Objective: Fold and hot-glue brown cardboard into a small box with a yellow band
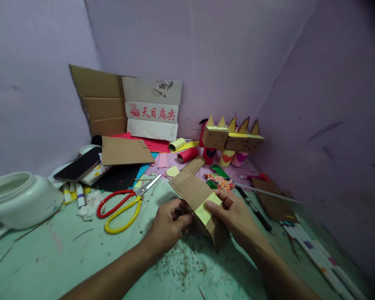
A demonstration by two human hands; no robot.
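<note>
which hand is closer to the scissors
Left. The left hand is to the right of the scissors; the right hand is farther right, holding the folded cardboard.

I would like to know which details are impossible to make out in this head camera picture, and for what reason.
All in the head view:
- Right hand: some fingers are hidden behind the folded cardboard.
- Left hand: some fingertips are hidden at the cardboard's shadowed edge.
- White pot: cut off by the left edge.
- White pens: lower ends cut off by the bottom edge.
- Label: fine print too small.
</note>
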